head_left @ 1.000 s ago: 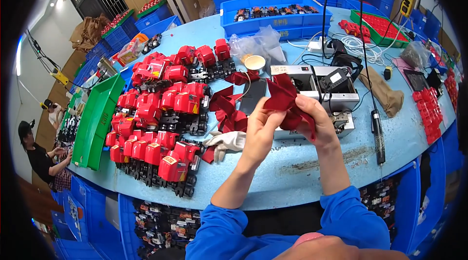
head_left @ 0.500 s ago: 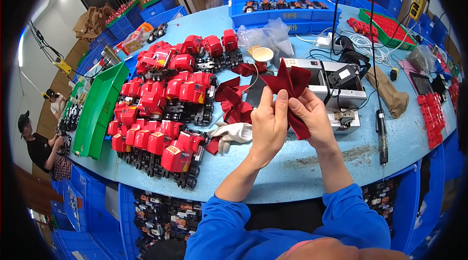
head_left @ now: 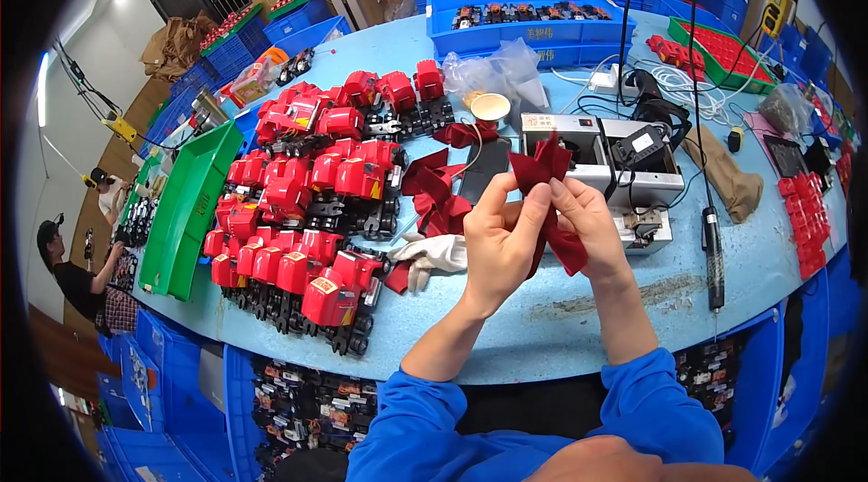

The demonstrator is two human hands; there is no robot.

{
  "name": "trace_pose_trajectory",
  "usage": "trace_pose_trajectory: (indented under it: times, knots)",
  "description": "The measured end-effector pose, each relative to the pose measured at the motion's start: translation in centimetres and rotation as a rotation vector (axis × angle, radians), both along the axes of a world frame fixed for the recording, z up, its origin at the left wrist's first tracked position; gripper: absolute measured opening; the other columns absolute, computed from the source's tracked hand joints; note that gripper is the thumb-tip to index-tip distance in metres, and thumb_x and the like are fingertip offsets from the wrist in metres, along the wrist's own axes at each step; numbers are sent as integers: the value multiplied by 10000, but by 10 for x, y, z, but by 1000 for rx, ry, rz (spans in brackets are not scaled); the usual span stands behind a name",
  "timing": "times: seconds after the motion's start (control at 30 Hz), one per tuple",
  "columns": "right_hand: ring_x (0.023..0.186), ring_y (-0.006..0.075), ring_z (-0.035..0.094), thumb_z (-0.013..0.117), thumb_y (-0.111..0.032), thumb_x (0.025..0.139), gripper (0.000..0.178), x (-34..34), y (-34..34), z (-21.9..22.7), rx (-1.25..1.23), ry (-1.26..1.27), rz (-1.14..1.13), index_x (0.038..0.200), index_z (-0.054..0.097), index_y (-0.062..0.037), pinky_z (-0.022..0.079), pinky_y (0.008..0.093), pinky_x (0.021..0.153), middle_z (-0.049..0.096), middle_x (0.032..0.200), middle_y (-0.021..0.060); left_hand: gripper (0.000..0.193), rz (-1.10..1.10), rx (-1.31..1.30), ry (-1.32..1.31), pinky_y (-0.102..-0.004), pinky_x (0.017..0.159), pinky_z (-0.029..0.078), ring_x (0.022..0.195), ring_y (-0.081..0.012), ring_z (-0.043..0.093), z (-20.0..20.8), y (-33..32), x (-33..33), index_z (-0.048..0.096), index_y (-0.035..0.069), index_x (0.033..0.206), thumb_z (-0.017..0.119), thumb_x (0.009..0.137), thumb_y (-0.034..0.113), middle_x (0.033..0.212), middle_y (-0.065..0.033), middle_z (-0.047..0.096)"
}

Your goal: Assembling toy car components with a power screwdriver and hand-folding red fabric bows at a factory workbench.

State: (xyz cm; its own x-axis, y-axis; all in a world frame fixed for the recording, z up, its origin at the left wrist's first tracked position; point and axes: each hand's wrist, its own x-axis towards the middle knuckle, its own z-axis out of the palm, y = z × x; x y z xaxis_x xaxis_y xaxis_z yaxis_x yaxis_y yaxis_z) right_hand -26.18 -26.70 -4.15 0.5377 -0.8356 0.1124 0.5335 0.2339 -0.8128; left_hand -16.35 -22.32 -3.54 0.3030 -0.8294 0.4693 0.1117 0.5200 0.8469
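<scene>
Red cloth (head_left: 541, 164) is clamped by the fingers (head_left: 533, 203) of the left hand (head_left: 500, 254) and right hand (head_left: 592, 229); leftward, toy trucks (head_left: 287, 197) are massed.

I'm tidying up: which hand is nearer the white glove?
Left. The left hand is just right of the white glove; the right hand is farther right, beyond the left hand.

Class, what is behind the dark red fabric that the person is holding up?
Silver metal equipment shows behind the dark red fabric, above and to its right; whatever lies directly behind the fabric, left hand and right hand is covered.
</scene>
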Motion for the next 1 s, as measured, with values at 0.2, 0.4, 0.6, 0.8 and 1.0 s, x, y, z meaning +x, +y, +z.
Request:
trace_pose_trajectory:
  times: [0.2, 0.4, 0.6, 0.8, 1.0]
  knots:
    - [559, 10, 481, 562, -186, 870, 178, -3, -2, -14, -190, 64, -261, 865, 598, -12, 369, 158, 480, 600, 723, 0, 128, 184, -14, 68, -154, 425, 265, 501, 19, 390, -5, -5, -3, 520, 32, 835, 508, 901, 141, 594, 42, 514]
    - [606, 19, 477, 593, -130, 848, 165, 15, 11, -6, -380, 58, -594, 909, 613, 22, 385, 163, 540, 609, 755, -1, 200, -112, 183, 534, -178, 606, 426, 672, -23, 509, -7, -9, 0, 551, 16, 906, 483, 915, 204, 794, -7, 588]
    - [623, 86, 555, 371, -378, 935, 457, -6, -6, -10, -183, -52, -148, 1077, 528, 26, 445, 202, 556, 596, 973, 100, 187, 58, 11, 417, -152, 501, 374, 579, 3, 457, -11, -13, 2, 522, 29, 885, 481, 918, 208, 708, 17, 551]
    - [918, 131, 563, 457, -369, 892, 461, -3, -5, -16, -258, 101, 20, 1110, 493, 36, 439, 245, 800, 577, 1037, 108, 161, 170, -81, 339, -145, 457, 322, 537, 19, 416, -9, -13, 8, 500, 31, 878, 484, 915, 187, 673, 31, 531]
    - [861, 95, 560, 610, -88, 817, 290, 3, 9, -5, -208, 75, -110, 1076, 544, 23, 434, 238, 790, 606, 992, 61, 127, 162, -113, 202, -150, 424, 299, 502, 16, 423, -7, -3, 0, 502, 14, 922, 509, 897, 138, 652, 7, 569]
